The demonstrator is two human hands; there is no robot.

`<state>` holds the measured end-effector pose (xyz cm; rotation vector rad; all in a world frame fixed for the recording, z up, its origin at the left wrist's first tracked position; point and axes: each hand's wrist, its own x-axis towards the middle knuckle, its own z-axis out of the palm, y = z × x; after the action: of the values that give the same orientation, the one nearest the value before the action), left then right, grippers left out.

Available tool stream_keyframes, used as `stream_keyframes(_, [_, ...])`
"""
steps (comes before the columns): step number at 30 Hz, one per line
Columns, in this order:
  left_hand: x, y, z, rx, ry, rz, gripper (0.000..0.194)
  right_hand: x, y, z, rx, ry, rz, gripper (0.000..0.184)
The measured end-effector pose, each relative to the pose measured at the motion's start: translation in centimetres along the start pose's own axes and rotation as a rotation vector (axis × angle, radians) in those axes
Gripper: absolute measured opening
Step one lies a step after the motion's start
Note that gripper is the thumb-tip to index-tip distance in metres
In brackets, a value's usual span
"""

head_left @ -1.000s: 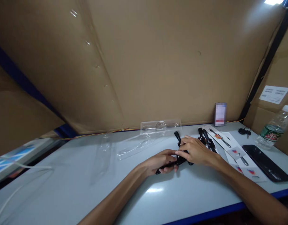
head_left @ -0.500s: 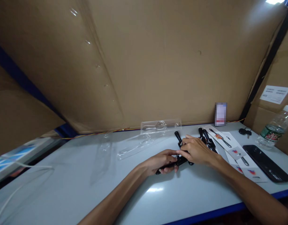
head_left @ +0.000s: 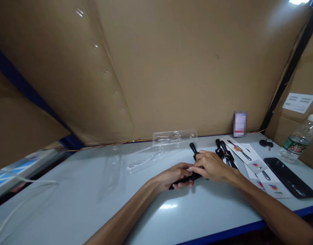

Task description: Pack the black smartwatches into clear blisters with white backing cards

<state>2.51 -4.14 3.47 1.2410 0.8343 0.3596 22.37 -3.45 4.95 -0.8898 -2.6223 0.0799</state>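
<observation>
My left hand [head_left: 175, 176] is closed around the handle of a black spokeshave [head_left: 174, 185], held low over the grey table. Bent over the tool's middle is my right hand [head_left: 211, 165], its thumb and fingers closed on it beside the left fingertips. The fingers hide the blade area. Just behind the right hand, the handle of another black spokeshave [head_left: 193, 148] sticks out, its other end covered. To the right lie more black spokeshaves [head_left: 228, 154], next to printed cardboard cards [head_left: 257, 165] that show a picture of such a tool.
Clear plastic blister shells [head_left: 146, 160] lie at the table's back and left. On the right are a black phone [head_left: 290, 177], keys [head_left: 266, 143] and a plastic bottle [head_left: 296, 144]. A small blurred screen [head_left: 240, 124] leans on the cardboard wall [head_left: 171, 68]. A white cable [head_left: 31, 181] crosses the left side.
My right hand has shifted slightly, its thumb and fingers moving down and left over the middle of the spokeshave. The left hand has stayed in place.
</observation>
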Motion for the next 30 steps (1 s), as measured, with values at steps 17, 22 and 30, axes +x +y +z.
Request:
stream_keyframes(17, [-0.2,0.1,0.2,0.018,0.002,-0.01,0.017,0.1,-0.7,-0.1,-0.197,-0.003,0.042,0.034])
stream_keyframes(22, [-0.1,-0.1,-0.1,-0.008,-0.032,-0.002,0.031,0.0,0.0,-0.5,-0.096,-0.081,0.026,0.014])
stream_keyframes(30, [-0.2,-0.4,0.3,-0.017,0.063,0.095,0.026,0.1,-0.5,0.4,-0.288,-0.006,-0.002,0.015])
